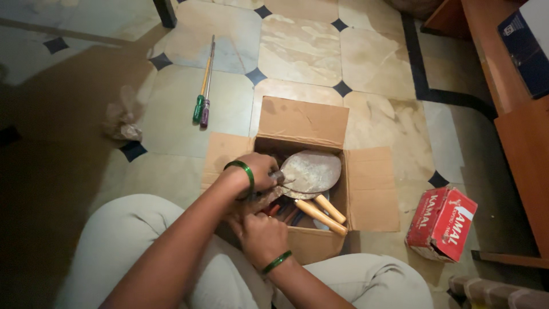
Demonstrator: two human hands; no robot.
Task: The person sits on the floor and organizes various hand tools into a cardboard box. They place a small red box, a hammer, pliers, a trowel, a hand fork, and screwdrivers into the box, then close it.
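An open cardboard box (303, 123) is sitting on the tiled floor (297, 51), just in front of the person's knees, with its flaps folded outward. Inside the box, a flat metal trowel blade (311, 170) is lying on top of other tools, and two pale wooden handles (323, 213) are sticking up toward the box's right wall.

The left hand (257, 171), wearing a green bangle at the wrist, is reaching into the box at its left side; its fingers are curled closed around the metal neck of the trowel blade, just where the blade narrows. The right hand (260, 234), also wearing a green bangle, is resting over the near edge of the box, below the left hand, with its fingers bent down into the box; what they are gripping, if anything, is hidden, so I cannot tell how closed they are.

Well away from the box, beyond its left flap, two long screwdrivers (203, 86) are lying side by side on the floor, one with a green handle and one with a purple handle. A crumpled plastic bag (121, 120) is lying farther to the left of the box. Near the box's right flap, a red carton (441, 223) is sitting tilted on the floor, and wooden furniture (517, 143) is standing beyond it.
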